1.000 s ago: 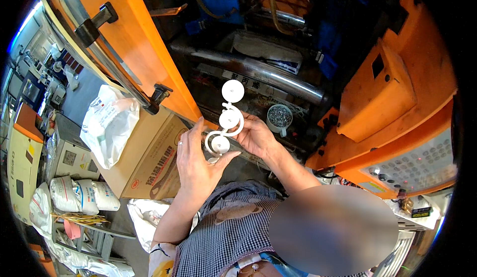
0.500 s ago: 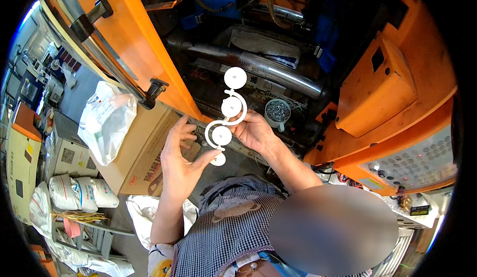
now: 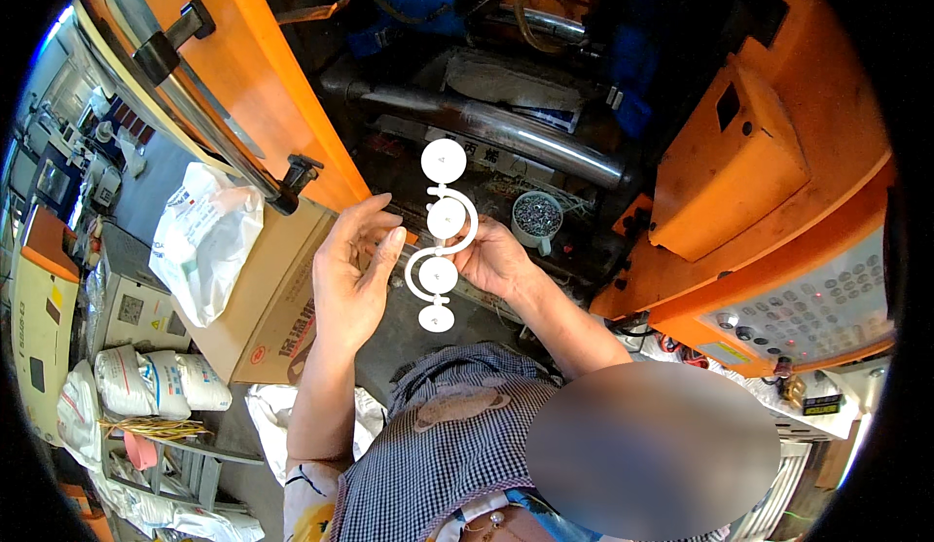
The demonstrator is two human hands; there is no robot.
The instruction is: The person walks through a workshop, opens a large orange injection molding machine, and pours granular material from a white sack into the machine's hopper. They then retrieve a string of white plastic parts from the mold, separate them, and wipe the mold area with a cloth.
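Note:
My right hand (image 3: 496,258) grips a white moulded plastic piece (image 3: 471,219) at its middle, fingers partly hidden behind it. Several round white discs stand in a line along the piece, joined by a thin S-shaped runner. The piece is upright, its largest disc (image 3: 444,160) at the far end and a smaller disc (image 3: 437,318) nearest me. Just left of it, my left hand (image 3: 352,270) is open and empty, thumb raised and fingers spread, with a small gap to the discs.
Ahead lies a dark machine bay with a thick metal bar (image 3: 486,126) and a white mug of metallic bits (image 3: 537,215). An orange door (image 3: 282,75) is at left, an orange control panel (image 3: 798,318) at right. A cardboard box (image 3: 258,299) carries a white bag (image 3: 206,240).
My left thumb has come away from the nearest disc, and that hand has moved up and left. In my right hand, the plastic piece has turned to stand straighter.

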